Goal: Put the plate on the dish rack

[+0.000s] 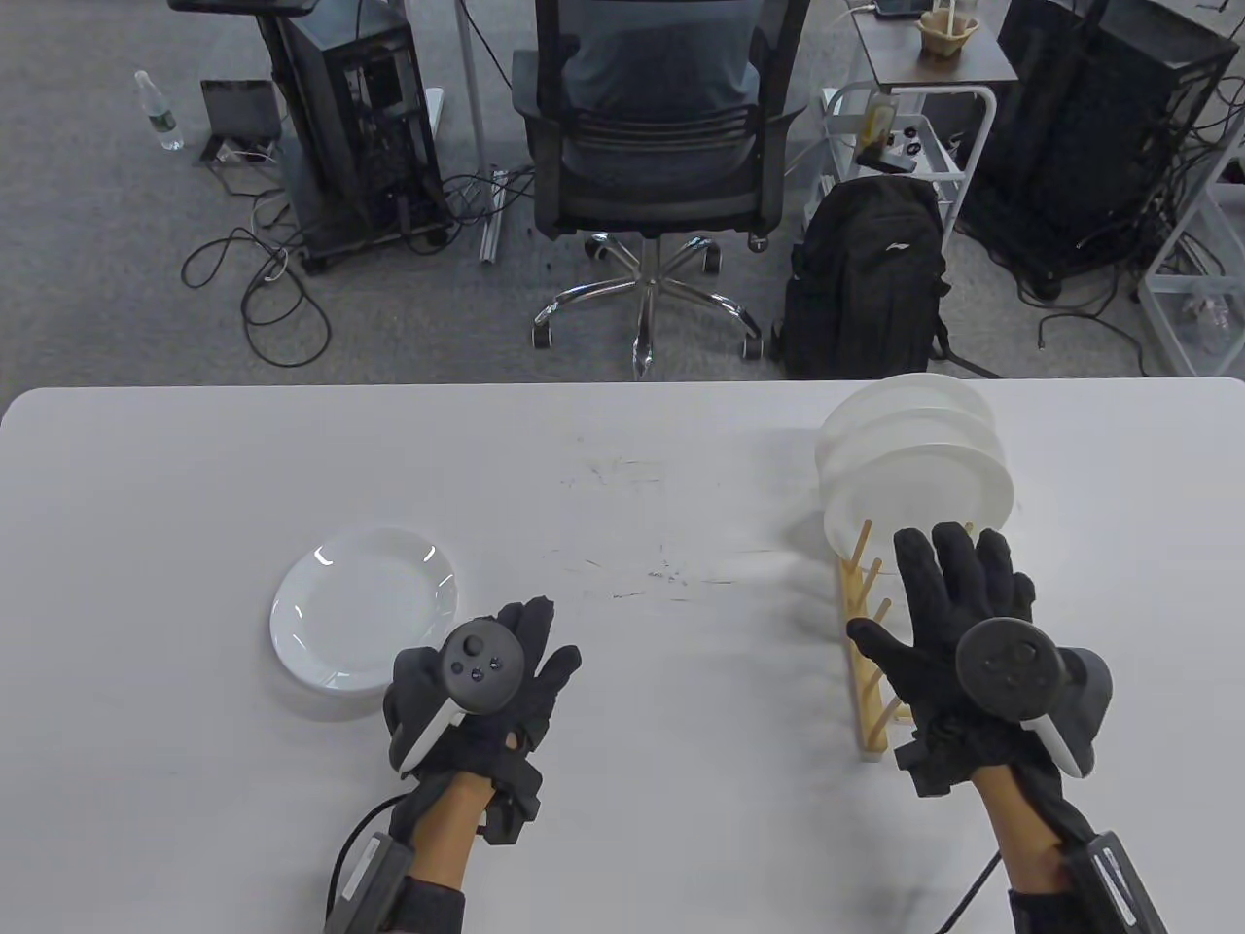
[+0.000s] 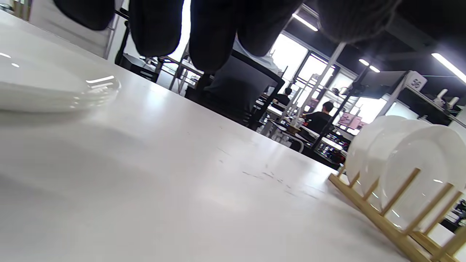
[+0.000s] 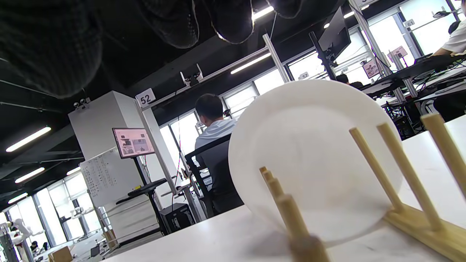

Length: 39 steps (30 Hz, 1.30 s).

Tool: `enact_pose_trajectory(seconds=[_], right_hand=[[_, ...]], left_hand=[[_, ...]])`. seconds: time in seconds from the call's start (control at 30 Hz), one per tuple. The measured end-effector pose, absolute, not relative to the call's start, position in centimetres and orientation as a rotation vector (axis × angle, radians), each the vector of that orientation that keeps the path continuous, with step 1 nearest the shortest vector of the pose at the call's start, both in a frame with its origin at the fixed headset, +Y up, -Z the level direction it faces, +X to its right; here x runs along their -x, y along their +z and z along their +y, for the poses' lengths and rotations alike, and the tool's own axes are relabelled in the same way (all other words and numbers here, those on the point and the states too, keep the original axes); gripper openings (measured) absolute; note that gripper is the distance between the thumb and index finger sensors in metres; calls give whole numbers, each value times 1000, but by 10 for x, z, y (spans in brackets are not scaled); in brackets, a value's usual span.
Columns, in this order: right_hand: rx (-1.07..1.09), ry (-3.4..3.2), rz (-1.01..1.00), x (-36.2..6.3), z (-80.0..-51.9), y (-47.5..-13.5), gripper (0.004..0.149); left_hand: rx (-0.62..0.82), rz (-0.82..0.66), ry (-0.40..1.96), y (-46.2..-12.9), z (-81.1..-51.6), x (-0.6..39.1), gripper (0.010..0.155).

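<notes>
A white plate (image 1: 365, 605) lies flat on the white table (image 1: 622, 457), left of centre; its rim shows in the left wrist view (image 2: 54, 91). A wooden dish rack (image 1: 869, 650) stands at the right with three white plates (image 1: 914, 467) upright in its far slots; it also shows in the left wrist view (image 2: 400, 222) and the right wrist view (image 3: 418, 214). My left hand (image 1: 506, 662) is empty, just right of the flat plate. My right hand (image 1: 958, 623) is spread open over the rack's near slots, holding nothing.
An office chair (image 1: 657, 146) with a seated person and a black backpack (image 1: 866, 282) stand beyond the table's far edge. Computer towers (image 1: 360, 117) and cables lie on the floor behind.
</notes>
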State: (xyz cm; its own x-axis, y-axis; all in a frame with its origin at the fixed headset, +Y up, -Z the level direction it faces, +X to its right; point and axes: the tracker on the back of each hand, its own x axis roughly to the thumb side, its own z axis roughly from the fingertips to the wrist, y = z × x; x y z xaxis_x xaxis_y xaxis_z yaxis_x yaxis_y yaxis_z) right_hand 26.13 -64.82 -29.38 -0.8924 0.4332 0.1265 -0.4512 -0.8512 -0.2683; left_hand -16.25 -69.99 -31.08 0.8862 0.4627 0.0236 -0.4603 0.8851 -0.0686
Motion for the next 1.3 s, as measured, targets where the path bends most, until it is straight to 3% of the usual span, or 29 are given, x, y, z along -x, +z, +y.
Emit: enact_pose_trajectory(seconds=[0.1,0.23,0.37,0.47,0.63,0.77,0.93,1.13,1.3], right_hand=[[-83,2666,-372,-262,-659,-294,84],[-88,2667,-327,-263,-667,-296,84],[-98,2672,-280,-261,-671,-295,83],[-98,2679,-262,-260,-672,-296,83],[-88,2666,-209,-265,-676,-299,82],[-61,2652,-172,-269,-679,-301,83],[-51,2645,-162,-270,-679,-302,83],[-66,2636,-142,-268,-679,-301,83],[-67,2618,-151,-270,-678,-300,82]], left_hand=[[23,72,420,-329,-686,192,63],[32,292,322,-354,-676,249,65],[39,451,322,-357,-681,292,62],[23,561,325,-353,-690,312,65],[218,809,208,-342,-728,339,83],[356,834,273,-333,-762,347,90],[281,873,428,-332,-771,350,68],[172,903,418,-328,-746,355,55],[-74,825,556,-313,-701,346,53]])
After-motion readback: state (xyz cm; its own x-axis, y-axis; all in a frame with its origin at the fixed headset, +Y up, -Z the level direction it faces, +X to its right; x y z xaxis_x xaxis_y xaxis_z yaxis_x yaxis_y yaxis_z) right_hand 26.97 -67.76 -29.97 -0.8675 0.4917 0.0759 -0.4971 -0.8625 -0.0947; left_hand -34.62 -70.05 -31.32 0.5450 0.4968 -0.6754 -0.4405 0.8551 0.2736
